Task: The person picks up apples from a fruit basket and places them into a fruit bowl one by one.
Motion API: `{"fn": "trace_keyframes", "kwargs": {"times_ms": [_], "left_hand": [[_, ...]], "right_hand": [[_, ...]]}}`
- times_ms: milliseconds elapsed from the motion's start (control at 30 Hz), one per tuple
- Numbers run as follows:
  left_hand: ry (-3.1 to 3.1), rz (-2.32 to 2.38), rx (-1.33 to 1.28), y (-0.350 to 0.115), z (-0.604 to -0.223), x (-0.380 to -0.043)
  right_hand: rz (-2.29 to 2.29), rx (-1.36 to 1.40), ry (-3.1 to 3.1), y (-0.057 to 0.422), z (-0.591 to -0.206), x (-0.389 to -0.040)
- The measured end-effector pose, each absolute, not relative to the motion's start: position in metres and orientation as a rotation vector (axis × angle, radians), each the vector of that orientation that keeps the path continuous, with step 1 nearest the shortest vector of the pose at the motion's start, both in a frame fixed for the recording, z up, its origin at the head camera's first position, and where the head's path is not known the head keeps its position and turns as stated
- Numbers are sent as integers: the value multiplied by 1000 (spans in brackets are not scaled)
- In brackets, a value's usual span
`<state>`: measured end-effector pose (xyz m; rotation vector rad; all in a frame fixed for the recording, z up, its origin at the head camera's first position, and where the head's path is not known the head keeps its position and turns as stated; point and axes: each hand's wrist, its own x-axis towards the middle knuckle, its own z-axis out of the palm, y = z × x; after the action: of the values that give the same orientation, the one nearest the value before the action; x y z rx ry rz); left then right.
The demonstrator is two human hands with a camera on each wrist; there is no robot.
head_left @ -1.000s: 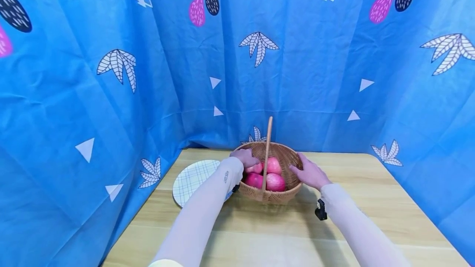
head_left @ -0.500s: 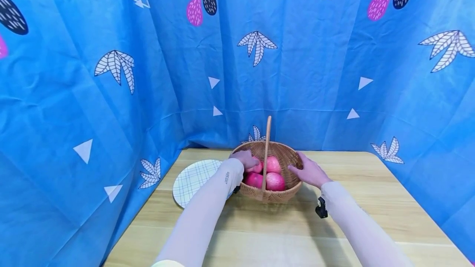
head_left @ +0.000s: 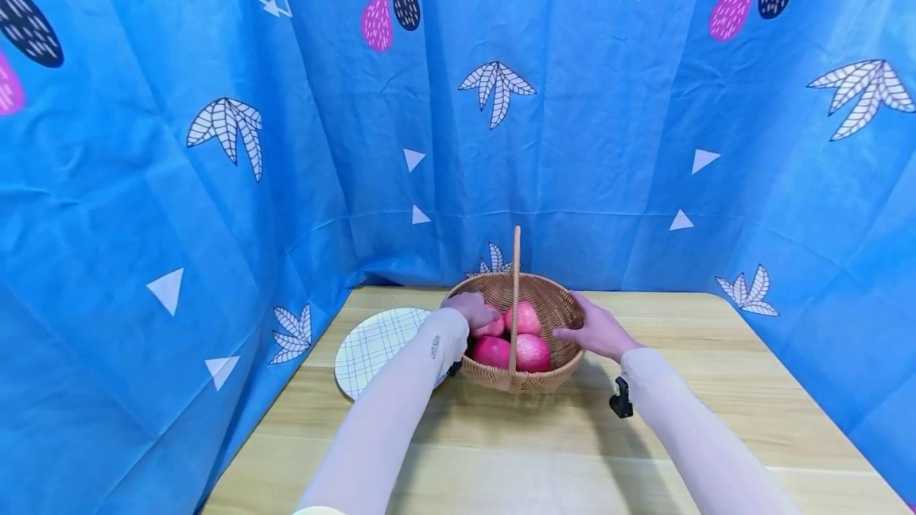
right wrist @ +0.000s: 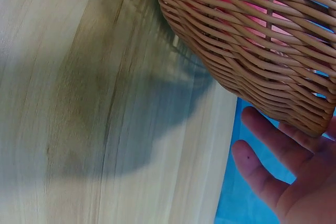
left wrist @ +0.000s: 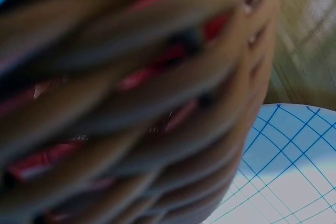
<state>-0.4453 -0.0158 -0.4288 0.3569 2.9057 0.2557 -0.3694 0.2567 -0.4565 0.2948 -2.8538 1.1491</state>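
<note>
A brown wicker basket (head_left: 547, 380) with a tall arched handle (head_left: 516, 261) stands on the wooden table and holds several pinkish-red apples. My left hand (head_left: 468, 307) reaches over its left rim, fingers bent over the back-left apple (head_left: 490, 327) and partly hiding it. In the left wrist view the close basket wall (left wrist: 157, 87) hides that hand. On the other side, my right hand (head_left: 599, 331) holds the right rim, thumb inside. The right wrist view shows fingers of the right hand (right wrist: 299, 177) outside the woven wall (right wrist: 252, 51). Other apples (head_left: 532, 353) lie around the handle.
Left of the basket lies a round white plate (head_left: 375, 348) with a blue grid pattern, partly behind the left sleeve (head_left: 401, 396). A blue printed curtain (head_left: 587, 141) hangs behind and beside the wooden table (head_left: 501, 459).
The basket's handle has shifted slightly, its top leftward and its near foot a little to the right. Both hands stay at almost the same places.
</note>
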Motion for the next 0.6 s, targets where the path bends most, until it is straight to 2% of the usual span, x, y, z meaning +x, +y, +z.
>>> {"fn": "trace_keyframes", "kwargs": {"times_ms": [600], "left_hand": [[2852,344,428,-19,-412,-432]], "right_hand": [[1106,340,-2869,256,-450,-368]]}}
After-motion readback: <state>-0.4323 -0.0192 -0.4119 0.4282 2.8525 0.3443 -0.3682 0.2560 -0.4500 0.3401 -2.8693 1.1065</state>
